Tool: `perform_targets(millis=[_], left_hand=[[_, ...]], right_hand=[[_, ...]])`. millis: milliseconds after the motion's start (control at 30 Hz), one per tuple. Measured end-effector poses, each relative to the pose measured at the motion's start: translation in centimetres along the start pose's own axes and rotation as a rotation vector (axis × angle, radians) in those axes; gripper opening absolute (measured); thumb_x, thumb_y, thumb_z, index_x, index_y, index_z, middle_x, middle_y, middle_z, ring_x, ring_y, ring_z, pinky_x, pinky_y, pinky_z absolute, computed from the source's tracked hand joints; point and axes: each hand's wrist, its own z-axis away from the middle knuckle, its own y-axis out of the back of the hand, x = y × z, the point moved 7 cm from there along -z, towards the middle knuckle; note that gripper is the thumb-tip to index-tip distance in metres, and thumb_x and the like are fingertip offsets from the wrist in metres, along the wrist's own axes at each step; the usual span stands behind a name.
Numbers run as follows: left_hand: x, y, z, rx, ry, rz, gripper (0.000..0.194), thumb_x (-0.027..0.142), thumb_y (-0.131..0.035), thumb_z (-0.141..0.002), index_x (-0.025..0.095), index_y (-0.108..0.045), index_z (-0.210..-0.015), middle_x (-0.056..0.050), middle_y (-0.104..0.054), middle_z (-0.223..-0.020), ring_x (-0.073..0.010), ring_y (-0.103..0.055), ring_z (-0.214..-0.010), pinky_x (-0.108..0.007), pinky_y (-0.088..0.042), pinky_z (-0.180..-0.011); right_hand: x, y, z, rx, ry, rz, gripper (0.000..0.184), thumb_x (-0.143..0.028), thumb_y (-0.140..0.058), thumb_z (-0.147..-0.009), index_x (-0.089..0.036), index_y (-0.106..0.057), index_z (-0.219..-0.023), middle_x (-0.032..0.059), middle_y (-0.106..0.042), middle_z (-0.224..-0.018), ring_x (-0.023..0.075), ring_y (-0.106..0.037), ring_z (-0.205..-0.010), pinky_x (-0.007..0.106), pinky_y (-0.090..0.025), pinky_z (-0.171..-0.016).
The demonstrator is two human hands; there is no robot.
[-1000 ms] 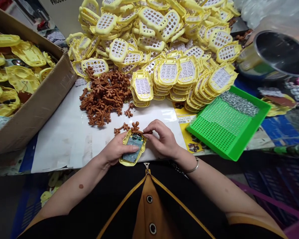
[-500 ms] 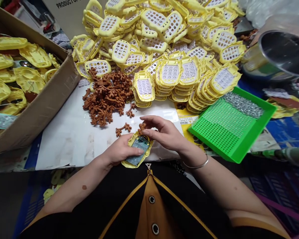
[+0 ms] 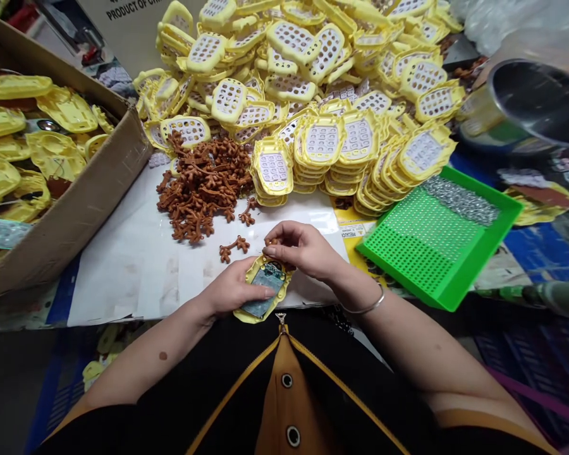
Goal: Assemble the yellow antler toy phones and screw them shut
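Observation:
My left hand (image 3: pixel 231 285) grips a yellow plastic shell (image 3: pixel 249 316) near the table's front edge, its thumb lying across a grey-green circuit board (image 3: pixel 262 292) inside. At the shell's far end my right hand (image 3: pixel 299 248) pinches a small brown antler-shaped piece (image 3: pixel 272 242), mostly covered by the fingers. Whether that piece touches the shell I cannot tell. Two loose brown antler pieces (image 3: pixel 234 248) lie just beyond my left hand. Behind them is a heap of the same brown pieces (image 3: pixel 201 189).
Stacked yellow shells with white keypads (image 3: pixel 320 140) stand behind my hands, a larger pile (image 3: pixel 284 44) beyond. On the right, a green perforated tray (image 3: pixel 408 253) holds many small metal screws (image 3: pixel 464 201); a metal pot (image 3: pixel 497 120) lies behind. A cardboard box (image 3: pixel 90 183) of yellow parts is at left.
My right fingers have closed further over the brown antler piece, now hiding most of it at the shell's far end. My left hand keeps its hold on the shell.

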Motion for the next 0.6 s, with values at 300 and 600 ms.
perform_targets(millis=[300, 600], left_hand=[[-0.3, 0.3, 0.1, 0.073, 0.030, 0.263, 0.047, 0.019, -0.083, -0.052, 0.012, -0.061, -0.093, -0.003, -0.068, -0.074, -0.0138, -0.062, -0.062, -0.025, -0.049, -0.060], [1.5, 0.9, 1.1, 0.121, -0.073, 0.370, 0.045, 0.014, -0.082, -0.053, 0.012, -0.064, -0.095, -0.006, -0.071, -0.078, -0.0168, -0.066, -0.066, -0.028, -0.053, -0.064]], right_hand=[[1.6, 0.5, 2.0, 0.025, -0.051, -0.181, 0.032, -0.043, -0.074, -0.072, -0.018, -0.064, -0.090, -0.0007, -0.064, -0.078, 0.0099, -0.057, -0.068, 0.026, -0.049, -0.065], [-2.6, 2.3, 1.3, 0.221, 0.280, 0.340, 0.032, -0.046, -0.063, -0.082, -0.019, -0.063, -0.098, 0.0026, -0.063, -0.080, 0.0137, -0.056, -0.068, 0.030, -0.047, -0.066]])
